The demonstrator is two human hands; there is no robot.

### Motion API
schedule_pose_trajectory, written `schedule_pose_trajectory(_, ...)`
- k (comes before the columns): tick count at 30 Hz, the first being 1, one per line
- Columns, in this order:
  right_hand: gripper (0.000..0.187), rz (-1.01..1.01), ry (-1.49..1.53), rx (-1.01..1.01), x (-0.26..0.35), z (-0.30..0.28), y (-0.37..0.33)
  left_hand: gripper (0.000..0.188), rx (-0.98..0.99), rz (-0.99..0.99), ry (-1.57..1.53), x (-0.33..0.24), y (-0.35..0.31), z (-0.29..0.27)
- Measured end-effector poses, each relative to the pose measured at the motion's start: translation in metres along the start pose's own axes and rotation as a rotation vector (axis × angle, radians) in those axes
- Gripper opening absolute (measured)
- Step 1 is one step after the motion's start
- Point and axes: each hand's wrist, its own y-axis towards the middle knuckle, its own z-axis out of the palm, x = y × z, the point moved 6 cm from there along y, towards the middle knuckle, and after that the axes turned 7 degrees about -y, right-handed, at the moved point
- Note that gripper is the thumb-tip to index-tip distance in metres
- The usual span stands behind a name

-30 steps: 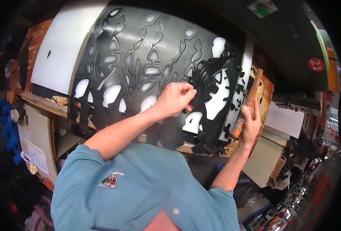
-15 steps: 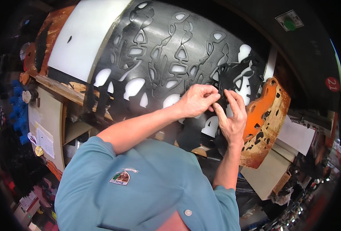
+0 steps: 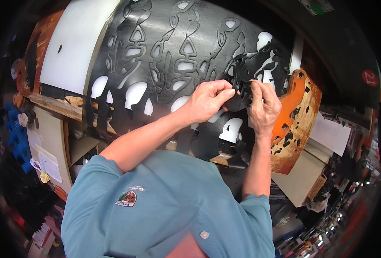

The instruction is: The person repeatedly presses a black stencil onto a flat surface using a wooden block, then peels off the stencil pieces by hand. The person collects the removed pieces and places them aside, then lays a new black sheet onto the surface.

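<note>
A broad black sheet with cut outlines and openings lies over a white surface in front of me. At its right part, a loose black cut-out piece with several holes is raised between my hands. My left hand pinches the lower left edge of that piece between thumb and fingers. Close by on the right, my right hand has its thumb and fingertips pressed together at the piece's other edge. Fingers partly hide what they grip. White shows through the openings near the sheet's front edge.
An orange-edged cutting board with black scraps stands on the right. To the left are a white panel and a worn wooden ledge. A dark machine housing with a green button hangs over the far right.
My hands have drawn slightly apart, and more of the black cut-out piece shows raised between them. The whole view has shifted, so the sheet appears further up and left.
</note>
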Motion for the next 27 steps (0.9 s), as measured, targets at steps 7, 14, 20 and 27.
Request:
schedule_pose_trajectory(7, 0.024, 0.402, -0.116, -0.43, -0.105, -0.086, 0.022, 0.026, -0.195, 0.035, 0.171, -0.021, -0.029, -0.028)
schedule_pose_trajectory(14, 0.037, 0.471, -0.553, -0.397, -0.214, -0.195, 0.046, 0.022, -0.297, -0.053, 0.241, -0.052, -0.099, -0.101)
schedule_pose_trajectory(20, 0.061, -0.002, 0.003, 0.177, 0.017, -0.065, 0.008, 0.022, -0.324, -0.105, 0.222, -0.072, -0.112, -0.07)
schedule_pose_trajectory(27, 0.056, -0.341, -0.007, 0.452, 0.136, 0.06, -0.024, 0.023, -0.176, 0.033, 0.244, -0.069, -0.109, -0.046)
